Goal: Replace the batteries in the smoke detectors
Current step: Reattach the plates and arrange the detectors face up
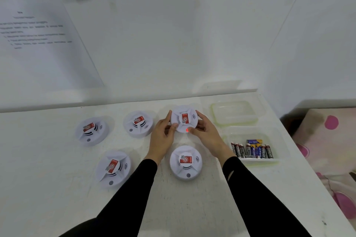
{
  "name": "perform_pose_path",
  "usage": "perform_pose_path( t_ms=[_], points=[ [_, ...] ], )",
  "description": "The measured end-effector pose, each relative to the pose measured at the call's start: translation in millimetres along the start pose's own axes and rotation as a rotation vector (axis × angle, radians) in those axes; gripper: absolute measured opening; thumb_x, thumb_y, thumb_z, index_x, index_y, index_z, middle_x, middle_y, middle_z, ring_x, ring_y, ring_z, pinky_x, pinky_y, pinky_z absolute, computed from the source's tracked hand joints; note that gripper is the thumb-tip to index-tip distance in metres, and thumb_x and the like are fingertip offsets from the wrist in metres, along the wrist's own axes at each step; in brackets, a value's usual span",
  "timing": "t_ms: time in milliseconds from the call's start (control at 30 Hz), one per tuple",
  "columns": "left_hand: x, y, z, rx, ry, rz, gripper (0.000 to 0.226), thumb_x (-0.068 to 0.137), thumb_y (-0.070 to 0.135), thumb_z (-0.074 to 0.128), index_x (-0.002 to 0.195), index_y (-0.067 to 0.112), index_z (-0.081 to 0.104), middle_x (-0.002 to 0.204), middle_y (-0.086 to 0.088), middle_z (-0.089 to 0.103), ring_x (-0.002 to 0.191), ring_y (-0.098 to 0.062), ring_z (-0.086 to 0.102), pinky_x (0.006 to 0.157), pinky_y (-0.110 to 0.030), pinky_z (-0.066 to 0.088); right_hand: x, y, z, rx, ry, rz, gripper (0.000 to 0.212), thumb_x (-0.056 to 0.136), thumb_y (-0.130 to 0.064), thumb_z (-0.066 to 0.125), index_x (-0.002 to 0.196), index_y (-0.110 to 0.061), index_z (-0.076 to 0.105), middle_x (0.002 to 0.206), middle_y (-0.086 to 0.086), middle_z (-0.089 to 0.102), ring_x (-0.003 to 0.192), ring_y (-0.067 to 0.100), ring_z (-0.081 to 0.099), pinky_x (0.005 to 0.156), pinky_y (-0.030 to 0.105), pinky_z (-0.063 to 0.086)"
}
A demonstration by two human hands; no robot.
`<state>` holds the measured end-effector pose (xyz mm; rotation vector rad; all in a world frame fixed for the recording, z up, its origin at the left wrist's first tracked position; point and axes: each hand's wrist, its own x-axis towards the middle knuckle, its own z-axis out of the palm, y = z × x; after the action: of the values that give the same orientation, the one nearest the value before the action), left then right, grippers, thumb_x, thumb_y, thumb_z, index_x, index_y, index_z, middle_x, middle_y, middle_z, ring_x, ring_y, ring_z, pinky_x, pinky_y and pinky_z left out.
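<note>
Several white round smoke detectors with red labels lie on the white table (57, 188). My left hand (163, 136) and my right hand (207, 132) both grip the far middle detector (184, 118) by its sides, and a red light glows at its near edge under my right thumb. Others sit at the far left (91, 131), left of my hands (138, 123), near left (113, 168) and near middle (185, 162). A clear tray (256, 160) on the right holds several AA batteries (251, 149).
A clear lid or empty container (234, 112) with a green rim lies behind the battery tray. The wall with taped printed sheets (38, 44) rises just past the table's far edge. A pink-dotted fabric (327, 140) lies beyond the table's right edge.
</note>
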<state>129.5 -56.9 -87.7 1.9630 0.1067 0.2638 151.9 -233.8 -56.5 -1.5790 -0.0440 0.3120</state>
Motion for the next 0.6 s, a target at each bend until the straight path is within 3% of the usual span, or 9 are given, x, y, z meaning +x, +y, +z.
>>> perform_pose_path(
  t_ms=[200,300,500,600],
  points=[
    [0.6,1.3,-0.2,-0.019,-0.006,-0.006,0.052,0.1,0.029,0.058,0.149,0.031,0.041,0.12,0.002,0.063,0.104,0.003,0.06,0.096,-0.021,0.049,-1.2,-3.6,-1.1,-0.009,-0.003,-0.004,0.067,0.085,-0.007,0.071,0.142,-0.027,0.043,0.123,-0.001,0.065,0.111,0.008,0.063,0.085,0.02,0.053],
    [0.2,1.8,-0.3,-0.027,-0.007,-0.015,0.053,0.1,0.029,0.058,0.149,0.032,0.04,0.12,0.0,0.063,0.105,-0.002,0.061,0.096,-0.022,0.049,-1.9,-5.3,-0.9,-0.009,0.0,-0.002,0.066,0.085,-0.006,0.071,0.142,-0.027,0.043,0.123,0.0,0.064,0.11,0.007,0.063,0.082,0.017,0.053],
    [-0.2,1.5,-0.6,-0.025,-0.014,-0.018,0.053,0.1,0.03,0.057,0.15,0.031,0.04,0.121,0.001,0.063,0.107,-0.005,0.061,0.099,-0.029,0.05,-1.8,-5.4,-0.8,-0.013,-0.009,-0.004,0.066,0.086,-0.007,0.07,0.142,-0.027,0.043,0.124,0.0,0.064,0.111,0.007,0.062,0.085,0.02,0.053],
    [0.5,0.7,-0.3,-0.008,-0.008,-0.017,0.053,0.1,0.03,0.057,0.15,0.03,0.04,0.117,0.001,0.064,0.106,-0.008,0.062,0.098,-0.031,0.05,0.7,-5.1,-2.0,-0.004,-0.039,0.012,0.06,0.091,-0.009,0.064,0.144,-0.027,0.042,0.126,-0.002,0.064,0.115,0.008,0.061,0.095,0.025,0.05]
  ],
)
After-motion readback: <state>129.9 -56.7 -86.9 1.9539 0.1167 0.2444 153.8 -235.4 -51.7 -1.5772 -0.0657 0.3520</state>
